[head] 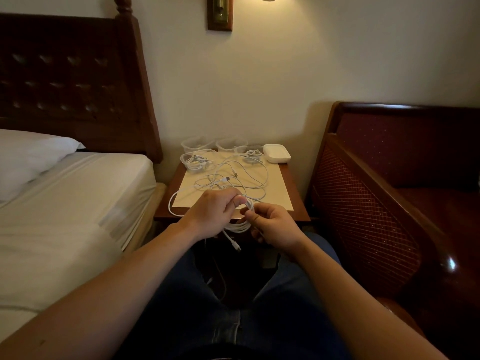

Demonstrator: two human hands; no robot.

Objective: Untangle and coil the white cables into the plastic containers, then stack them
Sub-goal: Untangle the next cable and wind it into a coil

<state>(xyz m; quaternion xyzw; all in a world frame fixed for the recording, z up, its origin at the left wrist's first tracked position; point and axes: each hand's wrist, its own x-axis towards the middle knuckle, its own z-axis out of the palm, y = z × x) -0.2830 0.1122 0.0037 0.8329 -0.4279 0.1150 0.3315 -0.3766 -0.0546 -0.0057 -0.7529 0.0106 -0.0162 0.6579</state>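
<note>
Your left hand grips the coil, loops bunched under its fingers; your right hand pinches the strand beside it. The tail runs into the tangle on the tabletop. Pull hard and I'd expect knots tightening or the containers dragged off.
</note>
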